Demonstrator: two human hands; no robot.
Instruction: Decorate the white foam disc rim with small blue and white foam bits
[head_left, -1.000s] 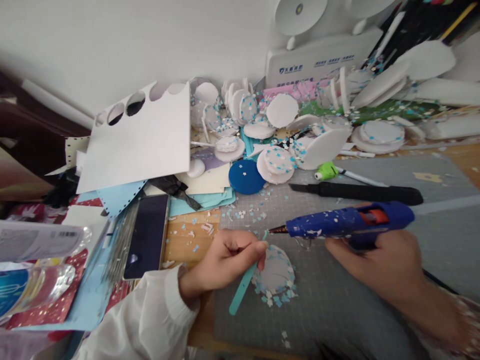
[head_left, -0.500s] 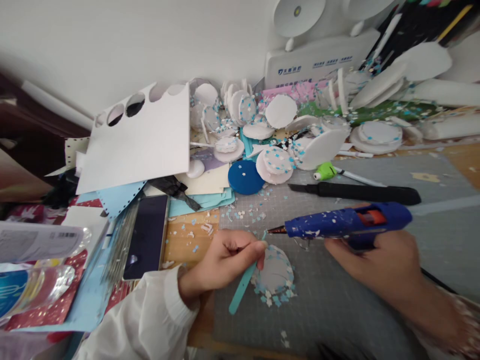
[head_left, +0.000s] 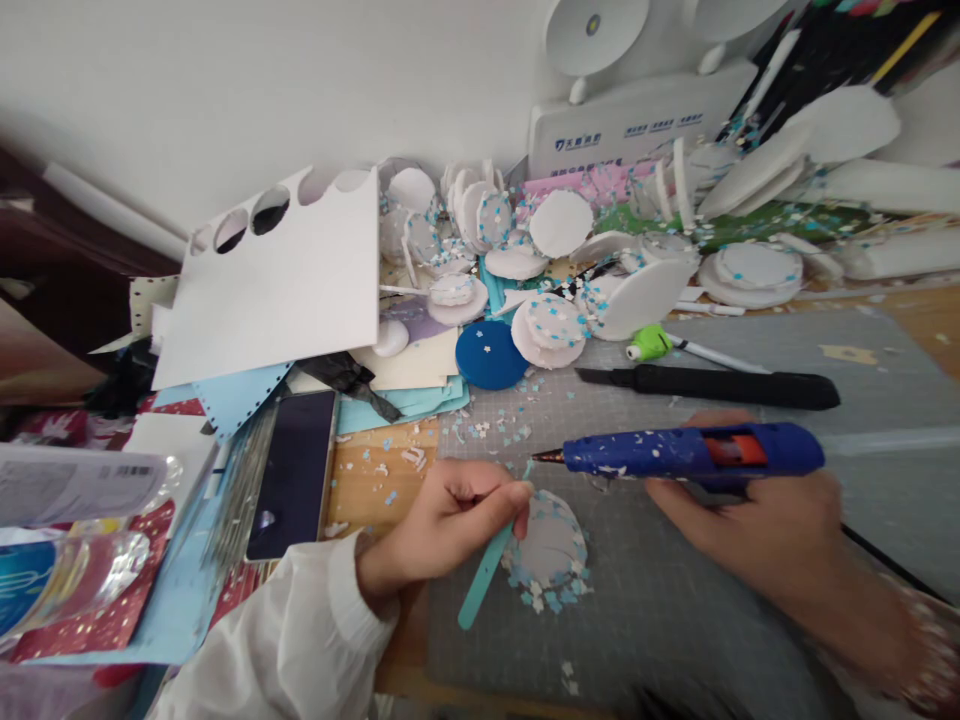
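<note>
My left hand point(head_left: 469, 520) pinches a narrow teal strip point(head_left: 484, 580) between thumb and fingers; the strip slants down toward me. In my right hand point(head_left: 772, 530) is a blue hot glue gun point(head_left: 652, 452), gripped by its handle and held level. Its dark nozzle points left, close to the strip's upper end; whether they touch I cannot tell. Below the nozzle, a white disc point(head_left: 551, 545) edged with small blue and white flowers lies on the grey cutting mat point(head_left: 660, 620), partly behind my left hand and the strip.
A black utility knife point(head_left: 720, 385) and a green-topped stick point(head_left: 649, 343) lie beyond the glue gun. Behind them crowd several white discs point(head_left: 562, 222) and a blue disc point(head_left: 491, 355). At left are a phone point(head_left: 292, 475) and a white board with holes point(head_left: 285, 280).
The glue gun has tilted slightly, its rear dipping a little and its nozzle shifting slightly left and up. My left hand and the strip have stayed nearly still.
</note>
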